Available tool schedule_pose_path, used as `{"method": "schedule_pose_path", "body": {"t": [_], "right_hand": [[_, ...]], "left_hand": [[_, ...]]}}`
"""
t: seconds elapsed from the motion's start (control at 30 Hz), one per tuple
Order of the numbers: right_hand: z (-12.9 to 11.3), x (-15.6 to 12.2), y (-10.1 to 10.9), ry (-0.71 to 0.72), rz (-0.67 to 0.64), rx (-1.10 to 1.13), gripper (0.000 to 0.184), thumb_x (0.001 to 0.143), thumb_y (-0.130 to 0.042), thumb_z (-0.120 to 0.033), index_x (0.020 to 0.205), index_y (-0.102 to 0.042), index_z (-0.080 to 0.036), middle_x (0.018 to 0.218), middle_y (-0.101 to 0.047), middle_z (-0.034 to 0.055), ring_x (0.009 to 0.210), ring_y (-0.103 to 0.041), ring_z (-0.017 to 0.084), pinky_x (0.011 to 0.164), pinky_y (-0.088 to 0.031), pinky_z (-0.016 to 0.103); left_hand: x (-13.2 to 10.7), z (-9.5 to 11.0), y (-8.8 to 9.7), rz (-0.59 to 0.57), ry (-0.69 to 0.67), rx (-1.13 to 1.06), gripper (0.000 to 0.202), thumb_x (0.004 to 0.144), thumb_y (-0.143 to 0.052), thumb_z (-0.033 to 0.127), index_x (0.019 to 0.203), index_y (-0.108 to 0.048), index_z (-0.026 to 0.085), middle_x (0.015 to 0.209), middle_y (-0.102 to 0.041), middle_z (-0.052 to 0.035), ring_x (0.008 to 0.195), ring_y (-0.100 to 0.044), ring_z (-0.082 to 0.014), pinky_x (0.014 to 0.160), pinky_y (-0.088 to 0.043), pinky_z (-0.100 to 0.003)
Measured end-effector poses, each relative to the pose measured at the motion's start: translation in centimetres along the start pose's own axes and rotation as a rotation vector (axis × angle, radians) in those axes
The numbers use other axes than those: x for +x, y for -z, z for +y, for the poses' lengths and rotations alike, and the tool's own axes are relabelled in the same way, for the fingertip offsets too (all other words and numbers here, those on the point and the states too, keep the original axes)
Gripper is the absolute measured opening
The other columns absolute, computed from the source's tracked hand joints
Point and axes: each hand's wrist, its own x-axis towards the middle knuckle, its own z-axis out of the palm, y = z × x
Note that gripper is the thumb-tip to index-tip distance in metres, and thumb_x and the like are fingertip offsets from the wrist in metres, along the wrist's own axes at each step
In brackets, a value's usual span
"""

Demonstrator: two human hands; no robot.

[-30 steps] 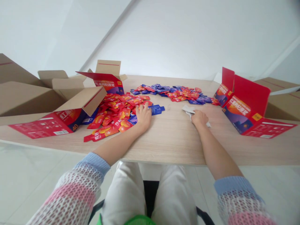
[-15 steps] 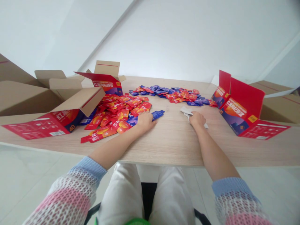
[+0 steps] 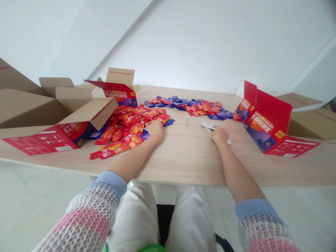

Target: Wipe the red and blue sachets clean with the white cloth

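My left hand (image 3: 155, 130) rests at the right edge of a heap of red and orange sachets (image 3: 128, 126), fingers curled onto a blue sachet (image 3: 168, 122) that pokes out beside it. My right hand (image 3: 219, 134) lies closed on a crumpled white cloth (image 3: 207, 125) on the wooden table (image 3: 189, 157). A second, flatter spread of blue and red sachets (image 3: 194, 104) lies farther back across the table's middle.
An open red printed carton (image 3: 270, 127) stands at the right. Another red carton (image 3: 120, 91) and a flattened one (image 3: 52, 138) lie at the left among brown cardboard boxes (image 3: 39, 105). More brown boxes (image 3: 312, 117) sit far right. My knees are under the table edge.
My left hand has pulled the blue sachet leftward into the red heap. The right hand has stayed on the white cloth.
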Motion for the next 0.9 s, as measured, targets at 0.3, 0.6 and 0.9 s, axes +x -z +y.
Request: {"method": "schedule_pose_path", "body": {"t": [0.3,0.6,0.9], "right_hand": [[0.2,0.1,-0.3,-0.005,-0.002,-0.013,0.043,0.085,-0.049,-0.022,0.125,-0.061,-0.026,0.116,-0.065,0.0131,0.108,-0.059,0.029,0.085,-0.047,0.040],[0.4,-0.3,-0.3,0.025,-0.011,-0.021,0.044,0.087,-0.048,-0.024,0.130,-0.057,-0.024,0.115,-0.065,0.0160,0.106,-0.060,0.028,0.084,-0.047,0.039],[0.3,-0.7,-0.2,0.020,0.005,0.028,0.043,0.084,-0.049,-0.021,0.125,-0.061,-0.025,0.113,-0.066,0.0150,0.107,-0.059,0.030,0.085,-0.046,0.042]], "left_hand": [[-1.5,0.0,0.5,0.127,-0.161,-0.132,0.047,0.092,-0.035,0.050,0.082,-0.069,0.019,0.083,-0.071,-0.0093,0.084,-0.062,-0.0239,0.096,-0.028,-0.042],[-3.6,0.6,0.5,0.087,-0.428,-0.189,0.031,0.088,-0.044,0.034,0.075,-0.067,0.017,0.075,-0.068,-0.0072,0.074,-0.060,-0.0210,0.085,-0.036,-0.037],[-5.5,-0.2,2.3,0.176,-0.986,-0.053,0.027,0.086,-0.045,0.030,0.068,-0.061,0.018,0.067,-0.065,-0.0040,0.064,-0.058,-0.0162,0.083,-0.038,-0.036]]}}
